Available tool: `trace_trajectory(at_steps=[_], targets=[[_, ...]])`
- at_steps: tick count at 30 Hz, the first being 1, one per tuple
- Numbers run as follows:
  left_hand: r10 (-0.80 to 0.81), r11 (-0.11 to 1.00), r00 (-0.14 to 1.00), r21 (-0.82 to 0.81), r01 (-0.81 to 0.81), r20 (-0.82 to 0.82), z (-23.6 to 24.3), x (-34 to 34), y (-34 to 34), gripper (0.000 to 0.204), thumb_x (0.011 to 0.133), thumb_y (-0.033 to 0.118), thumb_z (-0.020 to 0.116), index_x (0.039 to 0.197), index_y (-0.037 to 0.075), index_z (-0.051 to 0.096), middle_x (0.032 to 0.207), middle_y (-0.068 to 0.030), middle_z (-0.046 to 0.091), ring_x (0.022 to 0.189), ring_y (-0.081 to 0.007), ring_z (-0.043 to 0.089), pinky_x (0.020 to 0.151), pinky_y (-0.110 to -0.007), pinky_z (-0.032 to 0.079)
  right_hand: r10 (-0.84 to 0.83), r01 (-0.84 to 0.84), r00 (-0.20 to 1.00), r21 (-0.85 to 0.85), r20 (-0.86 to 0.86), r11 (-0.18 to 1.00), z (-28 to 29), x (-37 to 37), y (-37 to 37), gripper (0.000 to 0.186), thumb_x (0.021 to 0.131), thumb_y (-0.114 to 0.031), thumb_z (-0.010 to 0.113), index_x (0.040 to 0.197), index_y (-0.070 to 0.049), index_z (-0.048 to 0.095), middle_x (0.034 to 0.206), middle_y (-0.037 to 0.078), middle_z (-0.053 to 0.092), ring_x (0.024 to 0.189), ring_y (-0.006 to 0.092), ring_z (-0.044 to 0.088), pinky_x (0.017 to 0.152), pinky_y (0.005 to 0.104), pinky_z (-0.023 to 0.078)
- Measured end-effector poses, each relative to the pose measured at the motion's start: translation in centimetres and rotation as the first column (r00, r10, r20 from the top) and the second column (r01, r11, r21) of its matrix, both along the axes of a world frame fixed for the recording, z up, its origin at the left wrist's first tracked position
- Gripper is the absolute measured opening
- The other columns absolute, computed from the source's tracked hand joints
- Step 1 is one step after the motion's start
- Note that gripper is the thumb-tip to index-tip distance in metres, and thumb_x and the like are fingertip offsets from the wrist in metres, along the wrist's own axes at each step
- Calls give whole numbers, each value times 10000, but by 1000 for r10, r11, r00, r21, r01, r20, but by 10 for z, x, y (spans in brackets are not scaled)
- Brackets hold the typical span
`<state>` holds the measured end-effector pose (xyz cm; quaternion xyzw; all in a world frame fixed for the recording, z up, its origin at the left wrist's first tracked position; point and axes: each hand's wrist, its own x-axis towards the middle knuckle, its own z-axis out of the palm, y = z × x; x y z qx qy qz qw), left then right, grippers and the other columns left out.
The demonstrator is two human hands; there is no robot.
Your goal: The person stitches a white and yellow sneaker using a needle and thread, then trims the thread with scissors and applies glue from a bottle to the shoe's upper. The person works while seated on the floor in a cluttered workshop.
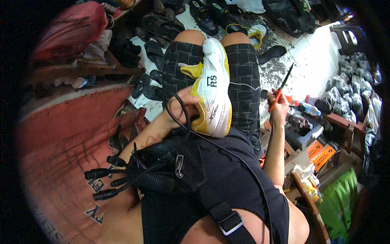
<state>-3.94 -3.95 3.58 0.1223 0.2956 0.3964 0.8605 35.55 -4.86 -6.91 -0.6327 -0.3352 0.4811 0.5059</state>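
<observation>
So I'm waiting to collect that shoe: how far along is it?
Nothing visibly finished yet. In hand: the left hand holds the white-and-yellow sneaker on the lap, and the right hand grips a red-handled tool away from it. What remains can't be told.

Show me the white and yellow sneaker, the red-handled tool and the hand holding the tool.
white and yellow sneaker [213,87]: head view, on its white side panel.
red-handled tool [277,97]: head view, on the red handle.
right hand [279,112]: head view, on the back of the hand.
</observation>
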Motion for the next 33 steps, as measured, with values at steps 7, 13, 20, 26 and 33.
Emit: trace_trajectory(at_steps=[7,13,20,26,33], targets=[[640,604,135,603,521,-757,67,-37,64,293,852,275,847,1025,61,748,914,-86,706,729,-140,631,648,-286,503,69,-91,980,112,189,990,87,-32,-19,301,857,-237,835,978,-29,653,752,-60,559,654,78,512,604,239,412],[627,-173,446,444,879,-639,81,24,105,378,811,401,826,1065,128,764,1209,-74,645,1198,-331,555,1027,-471,436,195,-282,748,38,634,959,122,-51,-36,693,525,-517,1005,852,-57,604,661,-19,509,608,111,447,574,308,421],[316,108,434,487,867,-844,101,32,129,276,883,356,781,954,89,789,853,-102,753,846,-259,731,770,-394,553,332,-444,332,-165,883,881,173,-85,-45,761,487,-580,966,975,-85,656,847,37,649,725,243,674,655,364,530],[420,0,537,592,806,-732,109,34,132,191,917,269,751,959,85,776,801,-114,747,731,-275,729,667,-381,545,291,-482,314,-112,904,869,179,-105,-21,850,468,-612,956,1035,-63,641,828,67,627,736,260,657,671,393,515],[450,-111,551,568,815,-703,120,41,133,186,901,233,752,881,52,714,768,-141,719,718,-313,717,653,-409,534,254,-617,171,-98,952,781,179,-112,22,827,486,-653,908,1021,-88,626,931,86,675,871,337,708,727,441,542]])
